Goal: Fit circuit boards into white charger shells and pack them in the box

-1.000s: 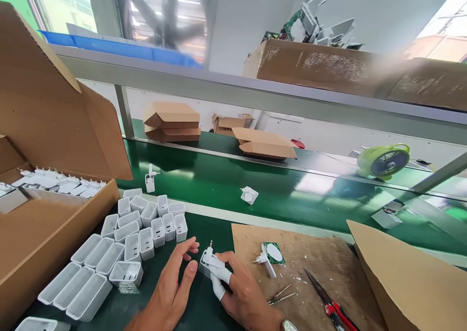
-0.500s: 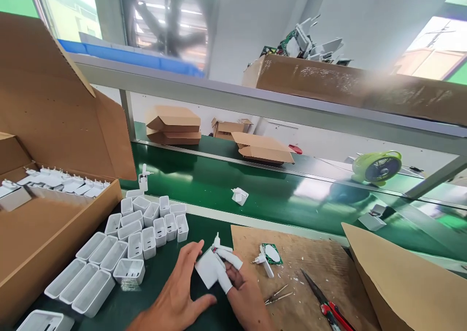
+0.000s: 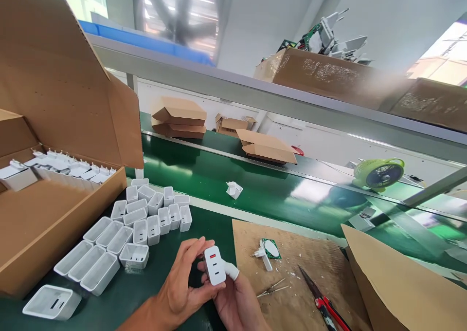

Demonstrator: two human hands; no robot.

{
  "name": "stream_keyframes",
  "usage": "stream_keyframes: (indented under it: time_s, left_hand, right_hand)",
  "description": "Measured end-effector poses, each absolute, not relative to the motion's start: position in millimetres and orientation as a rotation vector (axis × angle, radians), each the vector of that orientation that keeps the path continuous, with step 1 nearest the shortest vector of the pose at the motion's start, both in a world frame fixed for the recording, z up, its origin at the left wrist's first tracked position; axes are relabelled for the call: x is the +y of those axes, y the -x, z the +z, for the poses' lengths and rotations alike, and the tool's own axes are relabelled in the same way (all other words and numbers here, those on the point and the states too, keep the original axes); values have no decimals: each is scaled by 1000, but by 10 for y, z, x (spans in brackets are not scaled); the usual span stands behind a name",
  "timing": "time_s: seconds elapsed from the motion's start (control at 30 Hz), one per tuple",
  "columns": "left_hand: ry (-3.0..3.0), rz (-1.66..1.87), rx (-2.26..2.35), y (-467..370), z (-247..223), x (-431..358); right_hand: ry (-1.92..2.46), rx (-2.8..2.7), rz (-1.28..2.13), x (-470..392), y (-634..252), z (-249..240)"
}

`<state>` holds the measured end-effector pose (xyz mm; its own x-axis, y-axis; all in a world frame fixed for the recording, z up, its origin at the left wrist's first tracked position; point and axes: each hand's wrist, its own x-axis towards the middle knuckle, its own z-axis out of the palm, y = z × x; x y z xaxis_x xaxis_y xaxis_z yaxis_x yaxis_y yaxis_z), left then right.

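A white charger [image 3: 215, 266] faces me with its port end, which has one red slot and two dark slots. My left hand [image 3: 181, 277] grips it, fingers along its upper left and thumb at its lower edge. My right hand [image 3: 237, 299], with a white finger cover showing, closes on it from behind and the right; some of its fingers are hidden. To the left, several open white charger housings [image 3: 100, 273] are grouped on the dark green table. On the brown cardboard sheet [image 3: 292, 243] lie a green circuit board [image 3: 272, 248] and a white plug part [image 3: 263, 256].
Red-handled pliers [image 3: 324, 302] and tweezers [image 3: 273, 288] rest at right. An open carton [image 3: 73, 229] with chargers stands at left. Beyond runs a green conveyor [image 3: 197, 170] with a white charger [image 3: 234, 190] on it. A cardboard flap [image 3: 397, 277] rises at right; a green fan [image 3: 379, 174] stands behind.
The charger has turned, so its port end now faces me instead of its side and plug. My left hand has closed onto it. The view has shifted slightly.
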<state>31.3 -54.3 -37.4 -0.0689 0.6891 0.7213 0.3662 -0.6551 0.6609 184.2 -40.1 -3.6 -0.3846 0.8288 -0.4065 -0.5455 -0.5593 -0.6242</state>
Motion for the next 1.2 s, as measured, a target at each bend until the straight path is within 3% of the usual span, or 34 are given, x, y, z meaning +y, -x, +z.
stream_keyframes:
  time_s: [0.73,0.97,1.13,1.2]
  left_hand:
    - [-1982,1672,1115,-310,-407,-531]
    - [-1968,1313,1412,-322,-646,-493]
    - [-1772,1206,1418,-269,-824,-378]
    - [-1715,1207,1436,-296,-814,-233]
  right_hand:
    - [981,-729,1952,-361,-1891,-17]
    - [1213,-1663,1048,-312,-2058,-246]
    - [1411,-1978,493,118,-2749,-106]
    - [1451,-1986,453,313,-3142,6]
